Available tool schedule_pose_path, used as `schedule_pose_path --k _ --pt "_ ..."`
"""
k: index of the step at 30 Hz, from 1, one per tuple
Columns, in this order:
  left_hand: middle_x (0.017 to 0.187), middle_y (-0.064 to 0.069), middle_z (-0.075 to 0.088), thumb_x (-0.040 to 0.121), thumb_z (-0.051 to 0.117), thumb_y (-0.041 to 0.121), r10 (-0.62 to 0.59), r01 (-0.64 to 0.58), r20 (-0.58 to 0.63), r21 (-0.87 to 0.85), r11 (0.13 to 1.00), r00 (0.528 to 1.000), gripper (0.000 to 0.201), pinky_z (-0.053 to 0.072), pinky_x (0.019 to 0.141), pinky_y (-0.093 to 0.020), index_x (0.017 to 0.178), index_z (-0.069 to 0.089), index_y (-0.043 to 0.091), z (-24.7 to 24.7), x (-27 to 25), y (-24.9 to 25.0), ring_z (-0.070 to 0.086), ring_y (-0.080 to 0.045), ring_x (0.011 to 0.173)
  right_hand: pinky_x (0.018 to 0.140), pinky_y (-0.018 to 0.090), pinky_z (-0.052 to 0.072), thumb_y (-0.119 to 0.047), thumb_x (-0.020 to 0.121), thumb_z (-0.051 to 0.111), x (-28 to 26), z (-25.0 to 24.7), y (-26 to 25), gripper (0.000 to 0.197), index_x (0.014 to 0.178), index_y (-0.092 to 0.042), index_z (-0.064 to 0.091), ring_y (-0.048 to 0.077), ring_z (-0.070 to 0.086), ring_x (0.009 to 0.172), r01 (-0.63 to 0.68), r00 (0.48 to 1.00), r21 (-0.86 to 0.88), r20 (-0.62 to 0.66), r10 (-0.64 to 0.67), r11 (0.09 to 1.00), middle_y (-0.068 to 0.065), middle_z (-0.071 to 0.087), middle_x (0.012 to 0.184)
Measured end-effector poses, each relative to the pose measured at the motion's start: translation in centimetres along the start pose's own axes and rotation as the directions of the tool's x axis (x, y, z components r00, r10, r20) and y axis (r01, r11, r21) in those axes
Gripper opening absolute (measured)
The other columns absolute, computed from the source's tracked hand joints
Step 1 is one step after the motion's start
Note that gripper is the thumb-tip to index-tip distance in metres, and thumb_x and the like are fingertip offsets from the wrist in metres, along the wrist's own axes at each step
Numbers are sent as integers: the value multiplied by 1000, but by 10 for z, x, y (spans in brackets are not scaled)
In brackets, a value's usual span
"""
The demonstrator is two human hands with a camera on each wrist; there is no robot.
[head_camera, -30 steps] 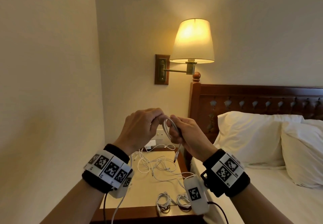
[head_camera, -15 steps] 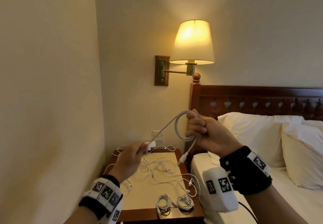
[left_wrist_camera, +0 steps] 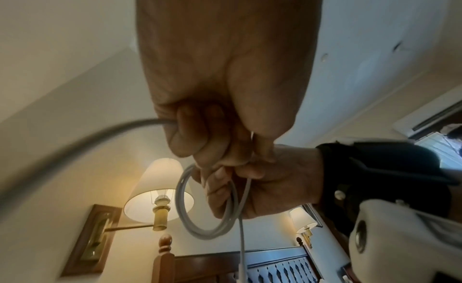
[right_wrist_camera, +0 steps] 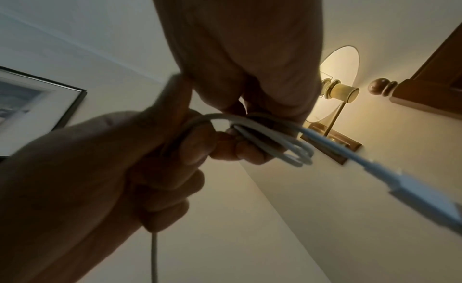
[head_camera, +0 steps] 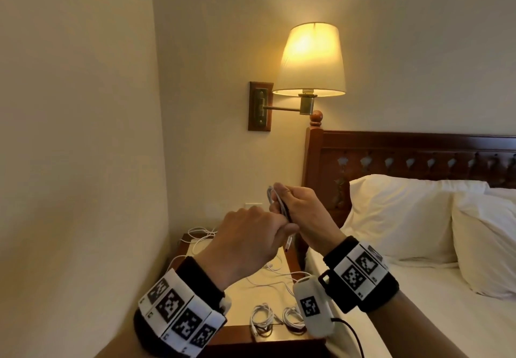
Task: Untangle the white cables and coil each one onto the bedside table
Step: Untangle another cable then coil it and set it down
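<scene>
My right hand [head_camera: 282, 201] pinches a small coil of white cable [head_camera: 275, 198] in the air above the bedside table [head_camera: 268, 339]. My left hand [head_camera: 282, 226] is pressed against it from below, fingers curled round the same cable [left_wrist_camera: 150, 122]. In the left wrist view the coil [left_wrist_camera: 200, 218] hangs from the right hand's fingers [left_wrist_camera: 225, 186]. The cable's connector [head_camera: 289, 243] dangles under the hands, and it shows large in the right wrist view [right_wrist_camera: 425, 198]. Loose white cables [head_camera: 268, 278] lie tangled on the table. Two coiled cables [head_camera: 262, 320] [head_camera: 293, 321] sit near its front edge.
A lit wall lamp [head_camera: 310, 59] hangs above the table. The wooden headboard [head_camera: 391, 159] and a bed with white pillows [head_camera: 405, 218] stand to the right. A bare wall [head_camera: 83, 162] closes in the left side. A wall socket [head_camera: 252, 205] sits behind the table.
My left hand, which had dropped low and away drawing the cable out, has risen back against the right hand. The wide loop has closed into a tighter coil.
</scene>
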State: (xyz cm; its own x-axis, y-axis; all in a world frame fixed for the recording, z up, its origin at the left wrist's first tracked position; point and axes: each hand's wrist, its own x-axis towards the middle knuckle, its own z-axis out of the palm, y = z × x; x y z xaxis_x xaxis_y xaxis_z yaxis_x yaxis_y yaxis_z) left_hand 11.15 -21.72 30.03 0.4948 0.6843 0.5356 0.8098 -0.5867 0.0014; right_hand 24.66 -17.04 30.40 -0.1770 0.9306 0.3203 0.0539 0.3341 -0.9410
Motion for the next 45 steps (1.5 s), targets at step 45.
schedule_pose_path --k 45 --pt "64 17 48 102 34 47 91 -117 -363 -48 992 927 31 24 48 -15 91 55 28 1 9 -48 39 -3 49 53 25 47 -29 105 31 -4 -10 -5 40 92 0 56 17 52 50 -38 986 11 163 36 999 8 52 59"
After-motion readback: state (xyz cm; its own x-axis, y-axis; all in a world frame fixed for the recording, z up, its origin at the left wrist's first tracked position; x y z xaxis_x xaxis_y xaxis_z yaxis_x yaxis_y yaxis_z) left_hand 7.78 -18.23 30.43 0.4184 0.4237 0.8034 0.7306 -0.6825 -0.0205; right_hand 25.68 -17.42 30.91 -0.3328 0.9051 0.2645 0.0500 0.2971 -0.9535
